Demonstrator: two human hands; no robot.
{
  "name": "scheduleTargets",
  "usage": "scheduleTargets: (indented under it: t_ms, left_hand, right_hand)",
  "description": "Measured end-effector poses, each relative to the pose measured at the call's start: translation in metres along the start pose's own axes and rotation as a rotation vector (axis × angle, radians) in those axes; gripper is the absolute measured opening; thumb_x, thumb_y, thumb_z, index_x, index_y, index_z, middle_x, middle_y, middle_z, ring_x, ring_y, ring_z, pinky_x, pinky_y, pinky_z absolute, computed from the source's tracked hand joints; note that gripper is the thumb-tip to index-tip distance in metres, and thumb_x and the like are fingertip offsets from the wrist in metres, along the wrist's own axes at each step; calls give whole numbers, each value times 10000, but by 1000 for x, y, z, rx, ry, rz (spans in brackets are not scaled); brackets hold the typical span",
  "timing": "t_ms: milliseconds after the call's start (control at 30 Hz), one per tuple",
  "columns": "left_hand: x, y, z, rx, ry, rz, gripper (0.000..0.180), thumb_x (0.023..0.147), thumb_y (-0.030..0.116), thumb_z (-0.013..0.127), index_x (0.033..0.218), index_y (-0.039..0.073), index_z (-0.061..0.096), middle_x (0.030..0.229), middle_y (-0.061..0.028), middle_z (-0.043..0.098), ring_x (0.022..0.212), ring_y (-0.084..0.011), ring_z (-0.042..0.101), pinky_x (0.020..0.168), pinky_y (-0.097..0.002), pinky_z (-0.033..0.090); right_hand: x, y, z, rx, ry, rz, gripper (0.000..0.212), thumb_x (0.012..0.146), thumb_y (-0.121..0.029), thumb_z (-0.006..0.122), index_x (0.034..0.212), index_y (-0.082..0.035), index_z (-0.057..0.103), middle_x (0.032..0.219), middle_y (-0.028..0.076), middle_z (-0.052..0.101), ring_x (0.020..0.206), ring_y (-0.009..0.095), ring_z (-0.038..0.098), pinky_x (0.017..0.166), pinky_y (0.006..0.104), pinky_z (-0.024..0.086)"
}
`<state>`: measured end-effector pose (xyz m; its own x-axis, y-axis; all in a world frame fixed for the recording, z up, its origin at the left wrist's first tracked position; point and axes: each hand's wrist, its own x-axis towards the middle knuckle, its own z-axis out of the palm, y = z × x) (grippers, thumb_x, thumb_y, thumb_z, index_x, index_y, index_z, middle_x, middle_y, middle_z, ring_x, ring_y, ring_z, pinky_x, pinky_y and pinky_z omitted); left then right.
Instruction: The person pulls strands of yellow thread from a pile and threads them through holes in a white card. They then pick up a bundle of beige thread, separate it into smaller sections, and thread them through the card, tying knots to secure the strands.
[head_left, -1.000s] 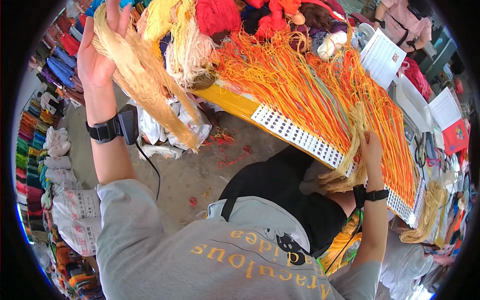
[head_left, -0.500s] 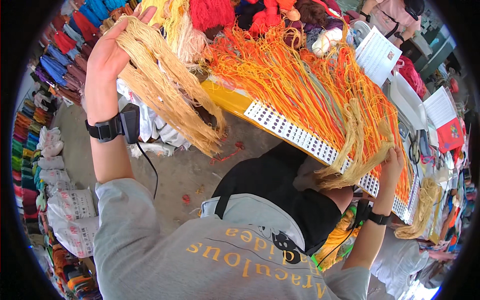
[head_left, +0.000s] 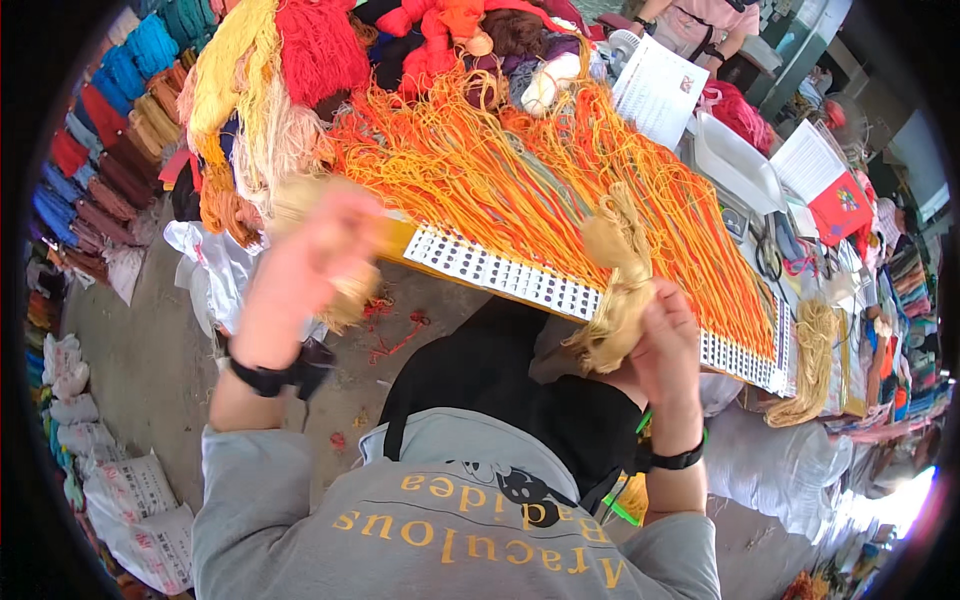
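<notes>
My left hand (head_left: 325, 240), smeared by motion, is off the table's left end with a tan yarn skein (head_left: 352, 298) bunched about it; its separate fingers are hard to make out. My right hand (head_left: 668, 330) pinches a second tan yarn bundle (head_left: 622, 285) at its side, over the table's front edge. This bundle is gathered at its middle, with a rounded loop above and loose ends below. Beneath it, long orange and yellow threads (head_left: 480, 180) spread across the table, their ends along a white card strip (head_left: 500, 270) with rows of dark holes.
Yellow and red skeins (head_left: 315, 50) heap at the back left. Another tan hank (head_left: 812, 360) hangs at the table's right end, near scissors (head_left: 768, 255) and a white tray (head_left: 735, 165). White sacks (head_left: 140, 515) line the floor at left. Another person (head_left: 705, 25) stands far right.
My left hand has come down and inward, and its skein, which hung long, is now bunched. My right hand has moved left, lifting the tan bundle more upright. The whole view has shifted.
</notes>
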<state>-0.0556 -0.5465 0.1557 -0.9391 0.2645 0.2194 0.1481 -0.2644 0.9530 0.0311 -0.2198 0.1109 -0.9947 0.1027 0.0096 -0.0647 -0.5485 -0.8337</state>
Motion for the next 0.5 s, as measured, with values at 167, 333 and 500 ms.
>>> scheduleTargets:
  t_ms: [167,333,500]
  left_hand:
    - [-3,-45,83,-50,-405,-444,225,843,237,597,978,57,601,554,49,484,440,-22,402,391,-160,292]
    - [-7,-58,94,-87,-358,-408,260,795,155,647,1022,53,569,699,19,558,529,-15,443,448,-157,327]
    - [-6,-69,91,-204,-225,-448,256,755,74,679,980,68,559,742,21,567,513,-25,447,433,-163,338]
  right_hand:
    - [-9,21,30,-172,-73,53,135,850,-26,525,984,-8,535,887,39,579,774,88,550,682,215,453]
    - [-6,33,33,-208,-114,287,139,844,-52,551,971,3,545,807,2,568,716,66,523,659,200,433]
    - [-8,40,40,-342,-103,-28,175,848,-86,566,988,8,519,807,-17,553,702,42,505,602,178,407]
